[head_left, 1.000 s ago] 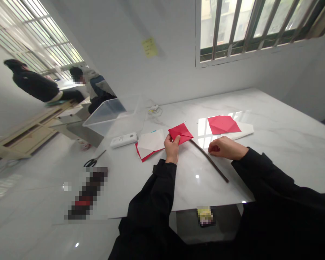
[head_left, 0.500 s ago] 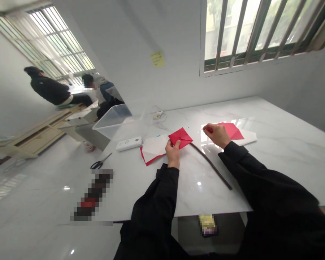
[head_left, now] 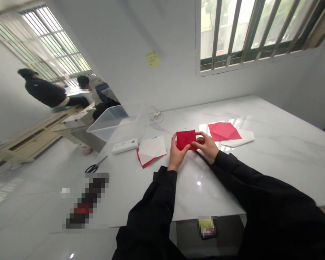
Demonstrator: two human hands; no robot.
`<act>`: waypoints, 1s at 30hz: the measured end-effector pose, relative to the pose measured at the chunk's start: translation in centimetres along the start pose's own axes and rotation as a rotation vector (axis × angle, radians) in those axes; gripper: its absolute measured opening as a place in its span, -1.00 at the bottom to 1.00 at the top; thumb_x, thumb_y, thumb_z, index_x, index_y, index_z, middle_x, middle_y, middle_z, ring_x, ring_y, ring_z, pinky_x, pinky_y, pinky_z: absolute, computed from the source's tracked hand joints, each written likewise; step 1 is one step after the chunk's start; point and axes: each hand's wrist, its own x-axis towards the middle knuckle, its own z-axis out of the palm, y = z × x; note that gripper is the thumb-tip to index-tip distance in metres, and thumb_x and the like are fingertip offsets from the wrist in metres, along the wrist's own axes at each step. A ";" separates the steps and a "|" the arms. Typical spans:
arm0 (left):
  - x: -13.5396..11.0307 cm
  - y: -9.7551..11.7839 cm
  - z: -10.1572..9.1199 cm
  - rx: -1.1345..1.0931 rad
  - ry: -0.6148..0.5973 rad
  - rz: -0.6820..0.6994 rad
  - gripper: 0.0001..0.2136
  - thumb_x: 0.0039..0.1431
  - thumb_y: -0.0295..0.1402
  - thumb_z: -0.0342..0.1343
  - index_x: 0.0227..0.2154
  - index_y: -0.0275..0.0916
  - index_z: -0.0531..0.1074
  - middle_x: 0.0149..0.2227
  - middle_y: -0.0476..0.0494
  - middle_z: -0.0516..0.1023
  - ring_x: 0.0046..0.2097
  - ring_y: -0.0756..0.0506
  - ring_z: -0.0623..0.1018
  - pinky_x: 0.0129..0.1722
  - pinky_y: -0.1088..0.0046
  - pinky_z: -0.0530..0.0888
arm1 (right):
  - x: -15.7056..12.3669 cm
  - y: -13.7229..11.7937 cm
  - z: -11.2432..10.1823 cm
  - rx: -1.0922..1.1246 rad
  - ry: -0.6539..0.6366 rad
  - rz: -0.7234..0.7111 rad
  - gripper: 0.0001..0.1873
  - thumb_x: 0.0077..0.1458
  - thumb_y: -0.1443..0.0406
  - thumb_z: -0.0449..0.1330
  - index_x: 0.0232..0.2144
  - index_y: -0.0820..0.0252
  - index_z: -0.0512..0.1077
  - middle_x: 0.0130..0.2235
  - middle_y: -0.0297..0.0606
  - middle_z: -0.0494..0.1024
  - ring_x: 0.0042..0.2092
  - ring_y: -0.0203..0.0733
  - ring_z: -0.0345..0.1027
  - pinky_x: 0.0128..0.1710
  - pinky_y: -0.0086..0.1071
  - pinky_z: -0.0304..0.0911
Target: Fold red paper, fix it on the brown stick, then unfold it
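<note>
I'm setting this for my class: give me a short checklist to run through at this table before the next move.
Folded red paper held by left hand and right hand: ok.
Paper's edges lined up: cannot tell, fingers cover parts of them.
Second red sheet apart from the hands, lying on a white sheet: ok.
Scissors away from the hands: ok.
Small white bits loose on the marble tabletop beside the paper: not ok.

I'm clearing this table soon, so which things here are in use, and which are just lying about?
In use: left hand, right hand, folded red paper.

Lying about: red sheet, white sheet, red-and-white papers, white device, scissors, clear box.
</note>
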 end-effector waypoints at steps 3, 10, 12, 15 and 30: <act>0.1 -0.2 -0.1 0.056 0.029 -0.007 -0.14 -0.04 -0.32 0.42 0.34 -0.16 0.19 -0.07 -0.22 0.63 -0.23 -0.09 0.65 -0.18 0.40 0.58 | -0.1 0.0 0.0 -0.049 0.037 -0.027 -0.48 0.01 0.07 0.38 -0.06 0.11 0.32 -0.35 -0.30 0.63 -0.36 -0.13 0.56 -0.32 -0.23 0.53; 1.2 -1.4 -0.6 0.064 0.121 -0.052 -0.63 0.15 -0.17 0.23 -0.06 -0.30 0.55 -0.33 -0.11 0.60 -0.50 0.01 0.46 -0.52 0.48 0.49 | -0.4 -1.4 -0.1 -0.307 0.090 -0.172 -0.22 0.01 0.14 0.38 0.25 0.06 0.24 0.10 -0.03 0.53 -0.19 -0.07 0.59 -0.21 -0.19 0.55; 1.1 -1.2 -0.5 0.067 0.091 -0.049 -0.64 0.13 -0.14 0.25 -0.11 -0.29 0.56 -0.32 -0.12 0.61 -0.47 -0.01 0.49 -0.50 0.46 0.51 | -0.4 -1.5 0.2 -0.410 0.063 -0.239 -0.13 -0.05 0.12 0.44 0.27 0.11 0.26 0.18 0.05 0.46 0.06 0.10 0.50 0.03 -0.04 0.50; 0.9 -0.8 -0.4 0.019 0.060 -0.063 -0.62 0.06 -0.13 0.31 -0.14 -0.28 0.56 -0.26 -0.15 0.63 -0.40 -0.03 0.55 -0.45 0.46 0.54 | -0.5 -1.2 0.4 -0.517 0.105 -0.300 -0.11 -0.09 0.18 0.45 0.28 0.17 0.28 0.23 0.08 0.38 0.30 0.20 0.26 0.29 0.07 0.26; 0.6 0.4 -0.5 -0.245 0.119 -0.174 -0.22 -0.11 -0.49 0.33 0.25 -0.17 0.25 -0.10 -0.18 0.60 -0.21 -0.05 0.61 -0.14 0.41 0.56 | 0.4 -0.9 -1.1 -0.584 0.195 -0.320 -0.73 0.02 0.49 0.12 -0.41 0.12 0.59 -0.04 -0.15 0.56 -0.05 -0.03 0.49 0.06 -0.13 0.40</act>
